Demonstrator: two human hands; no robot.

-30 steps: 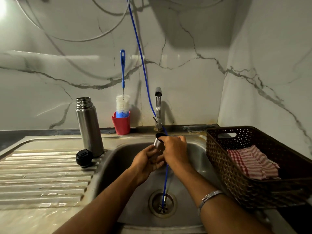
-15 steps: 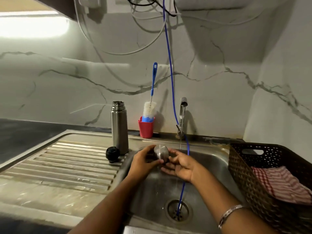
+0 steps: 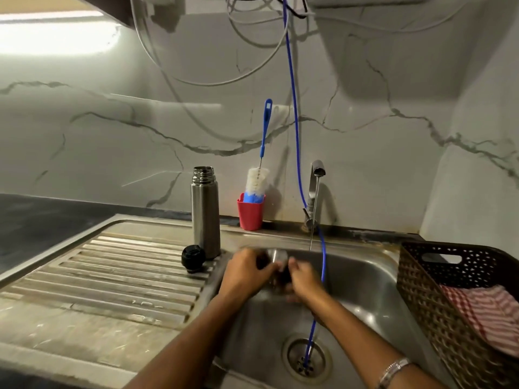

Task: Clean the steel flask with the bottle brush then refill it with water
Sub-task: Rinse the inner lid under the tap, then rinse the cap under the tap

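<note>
While both hands work over the sink (image 3: 365, 279), the steel flask (image 3: 205, 211) stands upright and uncapped on the drainer surface (image 3: 112, 276), its black stopper (image 3: 193, 259) lying just beside its base, likely set aside so each part gets washed in turn. Between the left hand (image 3: 247, 272) and right hand (image 3: 304, 279) is a small steel cup (image 3: 277, 255), blurred; the left hand's fingers curl round it, while whether the right hand's fingers grip or only rub it I cannot tell. A thin stream falls from the tap (image 3: 316, 175). Head-down in a red cup (image 3: 250, 211), the bottle brush (image 3: 259, 175) waits untouched within reach
</note>
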